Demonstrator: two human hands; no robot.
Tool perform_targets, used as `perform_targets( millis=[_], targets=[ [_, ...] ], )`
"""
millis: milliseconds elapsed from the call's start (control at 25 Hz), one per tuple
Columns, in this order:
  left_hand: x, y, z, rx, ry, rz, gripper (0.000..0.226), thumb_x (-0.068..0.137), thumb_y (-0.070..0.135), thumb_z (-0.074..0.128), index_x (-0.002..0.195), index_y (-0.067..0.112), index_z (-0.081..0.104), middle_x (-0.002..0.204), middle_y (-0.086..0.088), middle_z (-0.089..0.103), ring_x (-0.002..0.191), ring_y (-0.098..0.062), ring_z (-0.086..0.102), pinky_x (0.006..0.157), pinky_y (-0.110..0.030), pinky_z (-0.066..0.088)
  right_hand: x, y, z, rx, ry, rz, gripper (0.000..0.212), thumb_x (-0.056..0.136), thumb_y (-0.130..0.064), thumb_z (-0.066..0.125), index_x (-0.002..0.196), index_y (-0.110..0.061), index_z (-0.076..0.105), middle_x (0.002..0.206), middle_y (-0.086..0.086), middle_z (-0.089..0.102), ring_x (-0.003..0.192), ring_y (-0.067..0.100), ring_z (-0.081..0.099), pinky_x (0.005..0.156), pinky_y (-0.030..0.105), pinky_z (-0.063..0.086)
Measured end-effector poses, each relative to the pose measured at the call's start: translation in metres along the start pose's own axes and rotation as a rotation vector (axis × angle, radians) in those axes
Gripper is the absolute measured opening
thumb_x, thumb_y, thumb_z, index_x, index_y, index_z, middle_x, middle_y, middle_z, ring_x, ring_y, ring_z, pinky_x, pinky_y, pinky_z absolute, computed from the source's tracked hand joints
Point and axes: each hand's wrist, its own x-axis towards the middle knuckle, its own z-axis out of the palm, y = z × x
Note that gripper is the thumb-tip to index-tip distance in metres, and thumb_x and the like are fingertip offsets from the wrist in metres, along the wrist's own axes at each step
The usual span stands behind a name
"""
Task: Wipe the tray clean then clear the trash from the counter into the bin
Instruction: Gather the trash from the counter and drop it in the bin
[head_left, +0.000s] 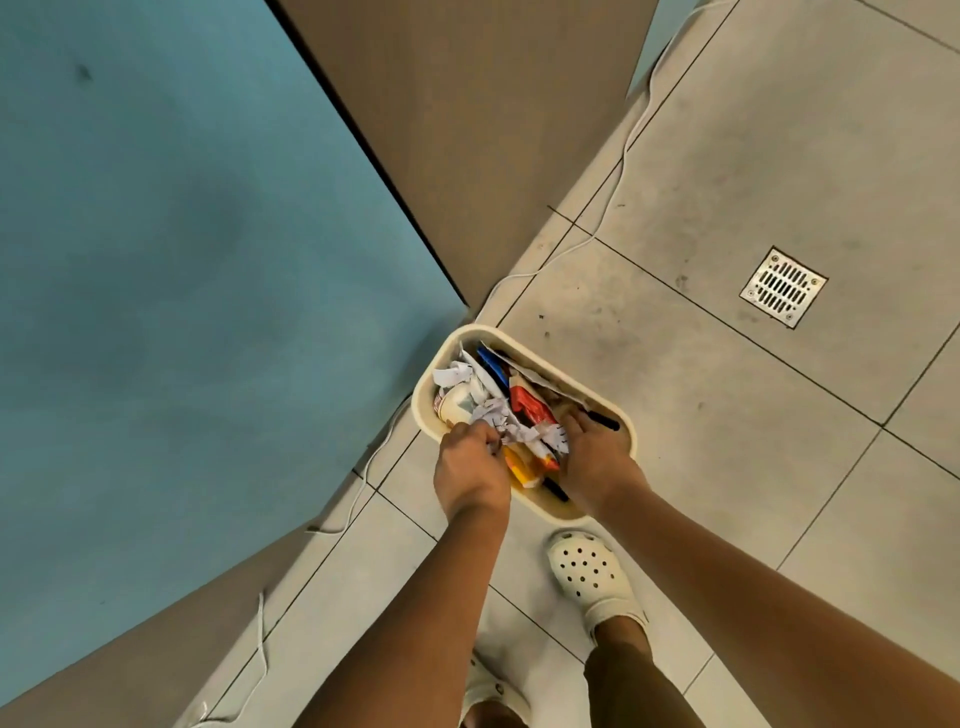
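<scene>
Head view: we look down at our bin (621, 415) on the tiled floor (727, 415), beside the blue counter (182, 260).
Bin contents: crumpled paper (493, 413), red wrapper (530, 405), blue packet (492, 368), cup (457, 402).
Left hand (470, 470): fingers curled, pinching the crumpled paper.
Right hand (597, 457): reaching into the bin; we cannot tell its grip.
Also present: floor drain (783, 287), white clog (589, 574), white cable (618, 182).

a metal floor drain (783, 287) (set in grey tile) and a white cable (613, 202).
</scene>
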Motion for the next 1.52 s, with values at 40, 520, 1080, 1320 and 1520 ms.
perform_targets(
  millis=[40, 520, 1080, 1320, 1520],
  targets=[
    [0.002, 0.0, 0.004, -0.007, -0.047, 0.028, 0.022, 0.092, 0.018, 0.054, 0.112, 0.019, 0.063, 0.118, -0.002, 0.061, 0.106, -0.022, 0.058, 0.084, -0.029, 0.049, 0.001, 0.001, 0.004, -0.084, -0.075, -0.019, 0.075, 0.091, -0.028, 0.051, 0.149, -0.016, 0.005, 0.156, 0.003, 0.013, 0.143, 0.025, 0.018, 0.114, 0.042, 0.023],
    [-0.031, -0.019, -0.027, -0.173, -0.179, 0.076, 0.04, 0.092, 0.015, 0.054, 0.131, 0.024, 0.05, 0.138, 0.001, 0.05, 0.124, -0.02, 0.05, 0.098, -0.032, 0.046, -0.035, -0.004, -0.012, -0.034, 0.07, -0.04, 0.066, 0.088, -0.031, 0.051, 0.146, -0.019, 0.021, 0.15, 0.004, 0.031, 0.133, 0.027, 0.037, 0.106, 0.04, 0.04],
    [-0.192, 0.003, -0.231, -0.715, 0.024, 0.124, 0.023, 0.088, 0.007, 0.057, 0.107, 0.017, 0.066, 0.1, 0.004, 0.065, 0.084, -0.009, 0.06, 0.068, -0.007, 0.044, -0.241, -0.085, -0.11, 0.163, 0.29, -0.323, 0.033, 0.089, -0.019, 0.05, 0.12, -0.023, 0.058, 0.125, 0.006, 0.056, 0.106, 0.026, 0.057, 0.087, 0.034, 0.05],
    [-0.311, 0.017, -0.365, -0.849, 0.172, 0.322, 0.024, 0.089, 0.007, 0.057, 0.11, 0.016, 0.064, 0.093, 0.013, 0.059, 0.074, 0.003, 0.054, 0.062, 0.002, 0.041, -0.388, -0.166, -0.197, 0.24, 0.441, -0.625, 0.03, 0.089, -0.016, 0.053, 0.119, -0.018, 0.057, 0.116, 0.0, 0.056, 0.096, 0.015, 0.057, 0.083, 0.023, 0.044],
    [-0.386, -0.004, -0.459, -0.973, 0.324, 0.541, 0.023, 0.089, 0.005, 0.056, 0.098, 0.025, 0.06, 0.094, 0.013, 0.06, 0.084, -0.005, 0.057, 0.077, -0.014, 0.045, -0.488, -0.234, -0.24, 0.282, 0.545, -0.863, 0.027, 0.087, -0.011, 0.056, 0.114, -0.016, 0.06, 0.102, -0.007, 0.056, 0.083, 0.011, 0.056, 0.073, 0.019, 0.044]
  ],
)
